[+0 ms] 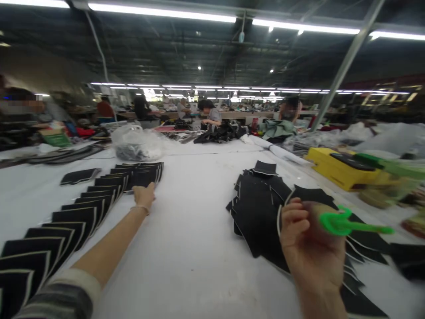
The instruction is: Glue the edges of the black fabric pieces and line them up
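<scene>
My left hand (144, 197) reaches out to the far end of a row of overlapping black pieces with pale edges (78, 216). Its fingers are closed at the near edge of a black piece (142, 176) there. On the right, my right hand (310, 248) is raised above a heap of black pieces (257, 217), its fingers wrapped round a squeeze bottle with a bright green nozzle (335, 221). The bottle's body is blurred and mostly hidden by the hand; the nozzle points right.
One black piece (79, 176) lies apart at the left on the white table (195, 248). Behind the row sits a clear plastic bag (136, 141). A yellow box (341, 167) stands at the right. Several people work farther back, one behind a dark pile (221, 133).
</scene>
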`<state>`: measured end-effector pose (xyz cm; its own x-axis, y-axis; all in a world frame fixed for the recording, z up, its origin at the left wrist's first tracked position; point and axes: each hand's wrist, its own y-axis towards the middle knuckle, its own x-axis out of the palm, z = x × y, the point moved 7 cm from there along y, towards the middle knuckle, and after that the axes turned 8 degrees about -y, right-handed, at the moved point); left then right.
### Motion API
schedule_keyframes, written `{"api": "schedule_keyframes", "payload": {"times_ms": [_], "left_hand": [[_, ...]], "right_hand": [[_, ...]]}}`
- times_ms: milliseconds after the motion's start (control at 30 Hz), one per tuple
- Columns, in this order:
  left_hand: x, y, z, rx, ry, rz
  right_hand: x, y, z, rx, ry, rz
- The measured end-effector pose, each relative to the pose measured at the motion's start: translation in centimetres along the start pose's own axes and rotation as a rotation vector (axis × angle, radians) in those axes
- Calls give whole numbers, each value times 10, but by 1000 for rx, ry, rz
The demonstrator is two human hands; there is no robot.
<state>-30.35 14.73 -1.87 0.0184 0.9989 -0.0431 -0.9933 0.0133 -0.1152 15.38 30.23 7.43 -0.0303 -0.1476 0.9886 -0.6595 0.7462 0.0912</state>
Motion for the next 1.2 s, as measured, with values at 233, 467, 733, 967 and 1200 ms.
{"api": "schedule_keyframes", "payload": {"times_ms": [233,467,733,967,1200], "left_hand": [[156,-226,11,427,454,-1036],[166,-292,7,340,629,-948],[53,-269,-18,-108,189,-1221],[-67,-279,41,457,330,-1113],[-135,-255,3,626,804,-1160]], "right_hand": [[3,-1,-13,-68,9,-102],[-6,3,-29,-135,39,-79],[-11,7,-30,-150,79,-43],[-13,10,-11,-67,1,-62],[-26,12,28,-5,-188,40]]}}
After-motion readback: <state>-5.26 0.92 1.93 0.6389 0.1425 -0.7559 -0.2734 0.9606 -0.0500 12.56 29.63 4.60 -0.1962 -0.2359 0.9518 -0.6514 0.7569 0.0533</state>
